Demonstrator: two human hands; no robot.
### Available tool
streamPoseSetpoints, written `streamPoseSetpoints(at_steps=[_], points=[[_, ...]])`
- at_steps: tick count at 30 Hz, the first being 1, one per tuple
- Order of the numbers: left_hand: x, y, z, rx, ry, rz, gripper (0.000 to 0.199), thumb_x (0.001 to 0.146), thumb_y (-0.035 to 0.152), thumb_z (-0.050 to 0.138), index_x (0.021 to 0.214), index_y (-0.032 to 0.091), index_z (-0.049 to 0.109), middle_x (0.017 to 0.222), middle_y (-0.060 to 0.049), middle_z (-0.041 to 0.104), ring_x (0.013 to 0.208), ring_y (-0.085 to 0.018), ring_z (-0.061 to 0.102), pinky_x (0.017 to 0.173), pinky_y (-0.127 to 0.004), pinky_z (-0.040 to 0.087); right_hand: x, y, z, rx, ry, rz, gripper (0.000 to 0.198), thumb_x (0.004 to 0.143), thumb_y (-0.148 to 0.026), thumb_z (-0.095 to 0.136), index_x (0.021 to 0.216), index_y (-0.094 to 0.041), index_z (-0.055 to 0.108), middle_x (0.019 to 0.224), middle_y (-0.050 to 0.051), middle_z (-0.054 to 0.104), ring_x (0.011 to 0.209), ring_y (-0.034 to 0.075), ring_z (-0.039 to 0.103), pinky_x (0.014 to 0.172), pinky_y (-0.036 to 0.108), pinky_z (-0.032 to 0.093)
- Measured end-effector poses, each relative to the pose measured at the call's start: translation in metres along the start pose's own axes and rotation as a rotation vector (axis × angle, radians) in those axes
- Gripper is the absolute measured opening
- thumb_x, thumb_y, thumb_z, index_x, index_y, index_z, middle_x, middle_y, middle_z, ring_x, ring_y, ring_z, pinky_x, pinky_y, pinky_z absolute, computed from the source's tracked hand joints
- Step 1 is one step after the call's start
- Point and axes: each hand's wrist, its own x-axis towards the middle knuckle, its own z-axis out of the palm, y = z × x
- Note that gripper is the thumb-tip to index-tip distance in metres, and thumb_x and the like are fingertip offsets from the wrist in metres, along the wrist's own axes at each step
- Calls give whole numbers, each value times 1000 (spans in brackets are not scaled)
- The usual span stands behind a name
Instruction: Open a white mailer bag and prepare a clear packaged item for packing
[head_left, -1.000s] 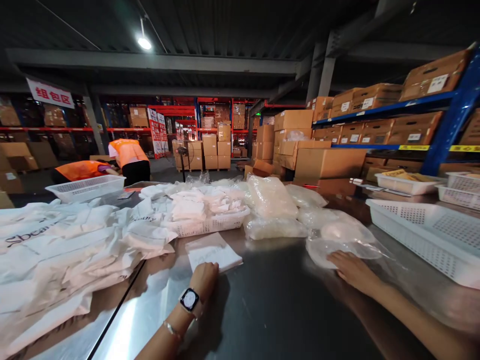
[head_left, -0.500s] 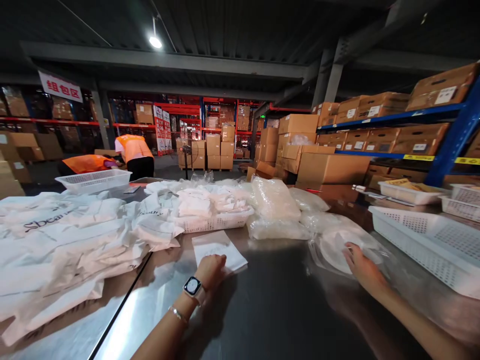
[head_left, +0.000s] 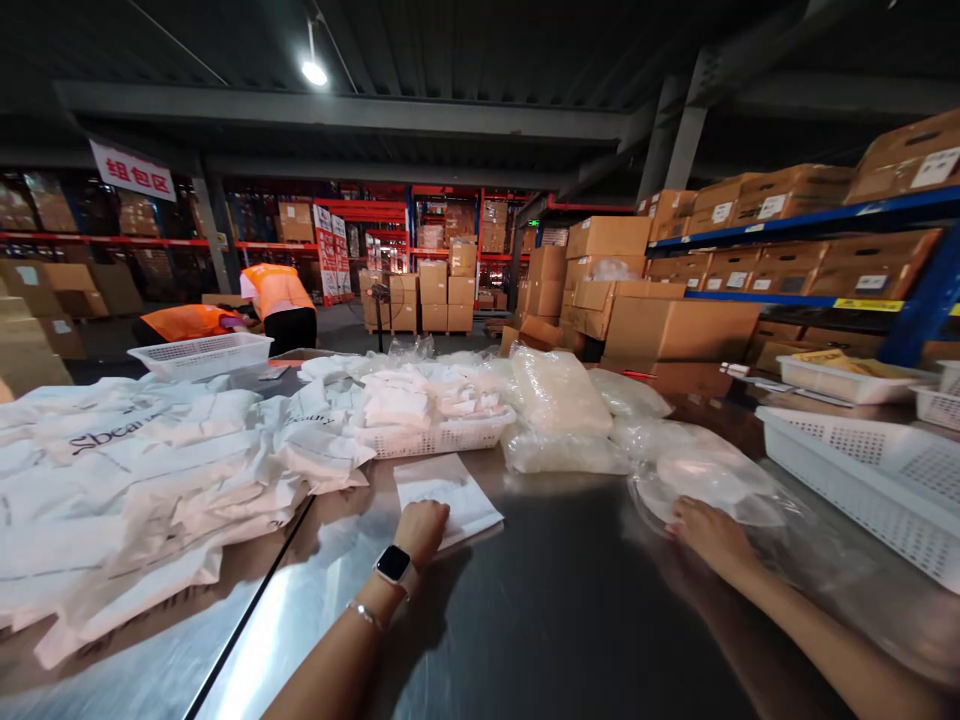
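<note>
The left hand (head_left: 421, 527) rests knuckles-up on the near edge of a flat white packet (head_left: 448, 497), fingers curled down onto it; whether they pinch the packet cannot be told. A watch (head_left: 393, 564) sits on that wrist. The packet lies on the steel bench (head_left: 555, 610), just in front of a white basket (head_left: 439, 436) piled with folded white pieces.

The right hand (head_left: 709, 534) lies flat and spread on the near edge of a clear plastic bag (head_left: 712, 483) holding a pale round thing; the fingers press down on the film rather than close round it. The bag sits toward the right side of the bench, touching more clear bags (head_left: 559, 405) stacked behind it.

Between the two hands the bench is bare dark metal, and bare room runs from there to the near edge. To the left, a seam (head_left: 247, 610) in the bench surface runs diagonally toward the near edge; beyond it a heap of white printed bags (head_left: 142, 480) covers the left end. On the right edge stands a large white tray (head_left: 870, 475), well apart from the right hand. At the far left corner sits another white tray (head_left: 201, 354), and behind it two people in orange vests (head_left: 274, 290) bend over. Shelves of cardboard boxes (head_left: 787, 255) line the right.
</note>
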Motion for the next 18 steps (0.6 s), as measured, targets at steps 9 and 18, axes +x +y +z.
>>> streamPoseSetpoints(at_steps=[9, 18], points=[[0, 9, -7, 30, 100, 98, 44, 90, 3, 31, 128, 15, 49, 100, -11, 66, 94, -23, 64, 80, -34, 49, 2, 8, -7, 281, 302, 129, 40, 73, -57, 47, 57, -23, 59, 64, 11, 66, 60, 29, 64, 52, 36, 45], [-1, 25, 6, -54, 127, 279, 30, 84, 1, 39, 91, 13, 65, 101, -11, 65, 101, -23, 57, 87, -36, 48, -17, -119, -24, 410, 723, -420, 25, 90, -46, 56, 83, -24, 65, 87, 3, 70, 80, 21, 67, 77, 33, 55]])
